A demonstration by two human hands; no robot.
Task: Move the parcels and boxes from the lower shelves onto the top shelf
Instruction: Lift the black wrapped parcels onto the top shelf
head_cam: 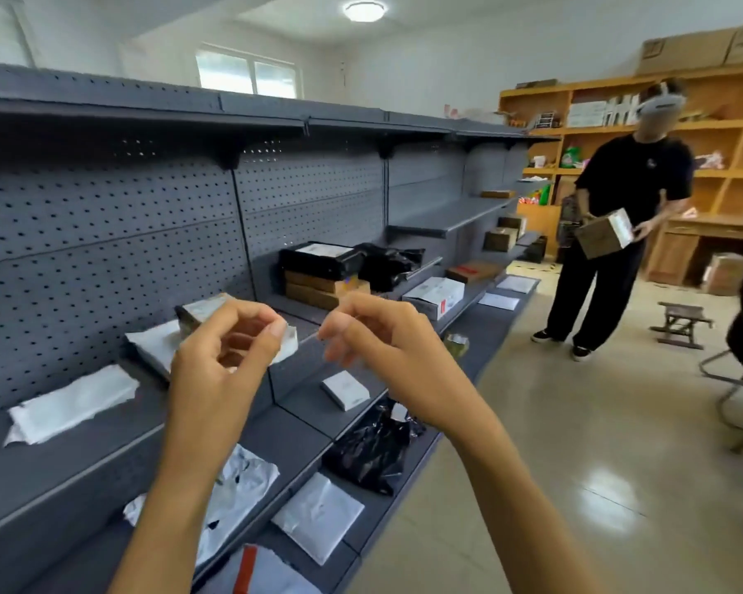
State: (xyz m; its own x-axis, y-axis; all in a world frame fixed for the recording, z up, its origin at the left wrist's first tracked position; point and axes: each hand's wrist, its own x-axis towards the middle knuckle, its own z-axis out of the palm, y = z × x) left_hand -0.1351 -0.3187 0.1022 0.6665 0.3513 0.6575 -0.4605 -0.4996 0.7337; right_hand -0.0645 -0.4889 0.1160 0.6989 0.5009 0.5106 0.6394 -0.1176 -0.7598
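Left hand [228, 349]: raised in front of the shelving, fingers curled loosely inward, thumb near forefinger; holds nothing. Right hand [378, 336]: same height, fingers bent, tips close together, also holding nothing. The two hands are apart, a gap between them.

Behind the left hand, on the middle shelf [61, 456], a white parcel [159, 342] lies near the back panel with a small box [204, 310] on it. A flat white mailer [71, 403] sits further left on the same shelf. Lower shelf: small white box [345, 390] near the front edge, black bag [372, 448] below it, grey mailer [318, 514] near the bottom edge.

Further along: stacked brown boxes [322, 287] with a black parcel [318, 259] on top.

Top shelf [249, 107]: near part appears bare.

Second person [618, 225] stands at the far end holding a cardboard box [603, 240].
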